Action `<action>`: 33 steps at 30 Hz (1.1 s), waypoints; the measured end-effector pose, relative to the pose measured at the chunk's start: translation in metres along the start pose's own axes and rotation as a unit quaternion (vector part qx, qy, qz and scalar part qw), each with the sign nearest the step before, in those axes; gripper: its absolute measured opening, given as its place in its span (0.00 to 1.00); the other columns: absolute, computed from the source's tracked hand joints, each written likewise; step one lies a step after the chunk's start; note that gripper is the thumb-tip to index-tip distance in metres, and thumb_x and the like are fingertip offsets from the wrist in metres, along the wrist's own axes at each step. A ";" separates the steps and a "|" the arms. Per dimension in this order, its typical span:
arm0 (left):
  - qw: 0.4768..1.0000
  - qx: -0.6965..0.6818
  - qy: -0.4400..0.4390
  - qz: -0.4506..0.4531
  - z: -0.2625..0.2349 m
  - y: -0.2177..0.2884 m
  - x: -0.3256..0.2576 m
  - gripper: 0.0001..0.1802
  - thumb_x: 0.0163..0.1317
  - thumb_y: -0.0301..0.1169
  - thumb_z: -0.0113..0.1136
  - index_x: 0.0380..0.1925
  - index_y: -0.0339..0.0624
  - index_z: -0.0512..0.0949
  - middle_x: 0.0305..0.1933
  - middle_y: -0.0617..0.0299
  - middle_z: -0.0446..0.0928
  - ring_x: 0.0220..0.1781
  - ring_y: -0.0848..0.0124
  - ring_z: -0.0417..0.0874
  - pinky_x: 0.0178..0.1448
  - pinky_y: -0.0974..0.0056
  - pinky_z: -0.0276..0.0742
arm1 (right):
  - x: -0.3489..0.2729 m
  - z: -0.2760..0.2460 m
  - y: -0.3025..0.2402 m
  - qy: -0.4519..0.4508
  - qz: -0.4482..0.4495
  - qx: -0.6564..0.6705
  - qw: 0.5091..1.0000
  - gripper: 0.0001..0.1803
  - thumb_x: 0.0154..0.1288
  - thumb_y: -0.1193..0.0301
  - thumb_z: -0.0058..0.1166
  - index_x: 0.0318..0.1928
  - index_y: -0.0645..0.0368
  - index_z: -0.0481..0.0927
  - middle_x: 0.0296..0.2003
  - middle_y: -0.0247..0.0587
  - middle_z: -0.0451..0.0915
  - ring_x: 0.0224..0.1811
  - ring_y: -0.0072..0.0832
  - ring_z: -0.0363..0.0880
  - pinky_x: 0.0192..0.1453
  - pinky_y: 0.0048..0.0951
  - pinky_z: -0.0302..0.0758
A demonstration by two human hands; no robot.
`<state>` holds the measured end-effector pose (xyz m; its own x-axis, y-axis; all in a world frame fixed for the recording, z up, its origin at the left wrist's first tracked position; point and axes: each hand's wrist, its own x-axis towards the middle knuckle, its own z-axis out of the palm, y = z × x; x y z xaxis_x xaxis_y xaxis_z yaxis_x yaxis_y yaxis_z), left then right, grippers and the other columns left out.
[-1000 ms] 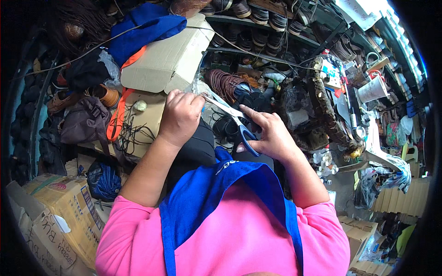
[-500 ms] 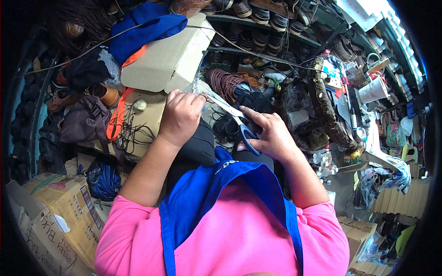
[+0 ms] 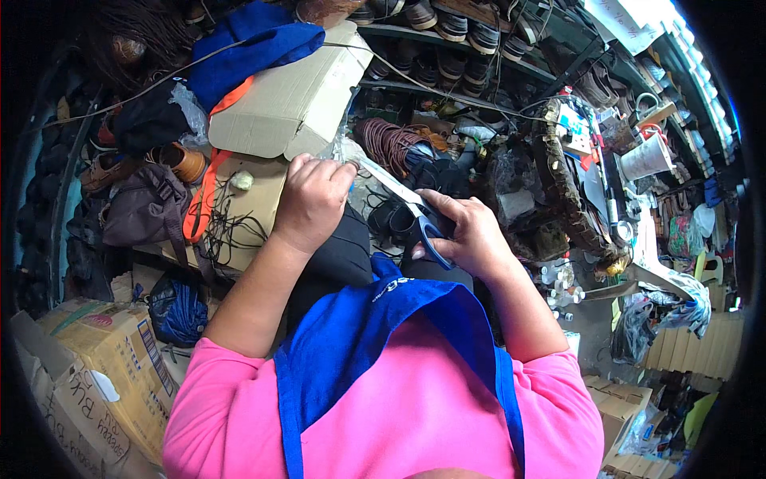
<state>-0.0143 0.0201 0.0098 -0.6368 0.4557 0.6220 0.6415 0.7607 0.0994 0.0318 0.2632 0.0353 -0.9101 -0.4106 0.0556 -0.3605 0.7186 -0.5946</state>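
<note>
My right hand [image 3: 476, 239] is closed on a pair of scissors [image 3: 391, 184], thumb and fingers at its dark blue handle loops. The pale blades slant up and left, and their tips reach the fingertips of my left hand [image 3: 313, 201]. That left hand is closed in a pinch; what sits in its fingers is too small and hidden to name. A spot of blue shows beside its fingertips. Both hands are above my lap, over dark trousers and a blue apron [image 3: 359, 327].
An open cardboard box [image 3: 279, 104] lies ahead on the left, near an orange strap [image 3: 209, 203] and tangled black cords [image 3: 231, 231]. Coiled brown cord [image 3: 387, 144] lies beyond the scissors. Shoes [image 3: 451, 28] fill the far shelves. A worn round stand [image 3: 558, 172] is on the right.
The scissors and my right hand have shifted slightly, and the blades look closer together. My left hand has turned a little, keeping its pinch in nearly the same place.
</note>
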 end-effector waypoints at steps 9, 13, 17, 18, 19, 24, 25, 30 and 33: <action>0.999 -0.025 -0.014 -0.037 0.000 -0.002 -0.002 0.07 0.49 0.22 0.59 0.30 0.39 0.79 0.27 0.58 0.78 0.31 0.62 0.78 0.44 0.60 0.71 | -0.005 -0.010 0.013 0.107 0.108 0.071 0.986 0.37 0.41 0.60 0.70 0.54 0.59 0.72 0.29 0.48 0.80 0.31 0.35 0.80 0.39 0.30 0.74; 0.987 -0.140 0.001 -0.081 0.006 -0.003 -0.002 0.08 0.49 0.24 0.60 0.32 0.40 0.79 0.27 0.55 0.77 0.31 0.58 0.78 0.42 0.57 0.72 | -0.022 -0.041 0.049 0.163 0.182 0.231 0.942 0.40 0.46 0.64 0.68 0.60 0.59 0.66 0.36 0.35 0.73 0.33 0.20 0.71 0.38 0.21 0.69; 0.971 -0.199 -0.021 -0.132 0.014 0.002 -0.006 0.07 0.52 0.25 0.59 0.32 0.38 0.80 0.31 0.52 0.79 0.33 0.55 0.80 0.40 0.57 0.74 | -0.053 -0.088 0.100 0.216 0.219 0.233 0.923 0.36 0.54 0.67 0.60 0.63 0.59 0.61 0.38 0.32 0.72 0.35 0.19 0.70 0.41 0.21 0.67; 0.969 -0.210 -0.016 -0.127 0.019 0.003 -0.007 0.07 0.52 0.24 0.58 0.32 0.38 0.80 0.31 0.52 0.79 0.33 0.56 0.80 0.40 0.57 0.74 | -0.064 -0.094 0.123 0.255 0.219 0.204 0.919 0.35 0.54 0.66 0.60 0.62 0.58 0.63 0.37 0.33 0.73 0.35 0.21 0.70 0.41 0.22 0.67; 0.966 -0.217 -0.025 -0.141 0.020 0.006 -0.009 0.08 0.52 0.23 0.58 0.33 0.38 0.80 0.31 0.52 0.79 0.32 0.56 0.80 0.39 0.58 0.74 | -0.075 -0.100 0.144 0.291 0.217 0.176 0.915 0.34 0.54 0.65 0.60 0.61 0.57 0.64 0.36 0.34 0.74 0.35 0.22 0.71 0.41 0.23 0.68; 0.954 -0.254 -0.044 -0.150 0.025 0.013 -0.013 0.10 0.50 0.21 0.59 0.34 0.37 0.80 0.30 0.51 0.79 0.31 0.56 0.80 0.37 0.59 0.74 | -0.099 -0.126 0.165 0.318 0.350 -0.112 0.874 0.29 0.51 0.59 0.61 0.54 0.56 0.72 0.36 0.49 0.79 0.38 0.37 0.78 0.46 0.32 0.72; 0.956 -0.251 -0.051 -0.144 0.028 0.015 -0.012 0.10 0.50 0.20 0.60 0.34 0.37 0.80 0.30 0.51 0.79 0.31 0.56 0.80 0.37 0.60 0.74 | -0.106 -0.130 0.170 0.329 0.350 -0.133 0.867 0.28 0.51 0.59 0.60 0.52 0.57 0.73 0.36 0.50 0.79 0.39 0.38 0.79 0.46 0.33 0.73; 0.959 -0.242 -0.059 -0.137 0.027 0.017 -0.014 0.09 0.49 0.20 0.60 0.33 0.37 0.80 0.30 0.51 0.79 0.32 0.56 0.80 0.38 0.60 0.74 | -0.105 -0.141 0.168 0.341 0.420 -0.173 0.823 0.26 0.51 0.57 0.60 0.49 0.58 0.77 0.38 0.52 0.81 0.43 0.40 0.80 0.50 0.35 0.73; 0.950 -0.260 -0.061 -0.161 0.027 0.017 -0.017 0.09 0.49 0.20 0.61 0.33 0.36 0.80 0.31 0.51 0.80 0.33 0.57 0.81 0.39 0.61 0.75 | -0.103 -0.144 0.170 0.320 0.445 -0.217 0.808 0.25 0.51 0.56 0.59 0.47 0.58 0.78 0.40 0.52 0.80 0.44 0.41 0.79 0.51 0.35 0.72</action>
<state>-0.0041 0.0376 -0.0200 -0.8609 0.3119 0.4019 0.5085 0.5540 0.6592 0.0355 0.5083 0.0439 -0.7177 0.6509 0.2475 0.5828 0.7559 -0.2980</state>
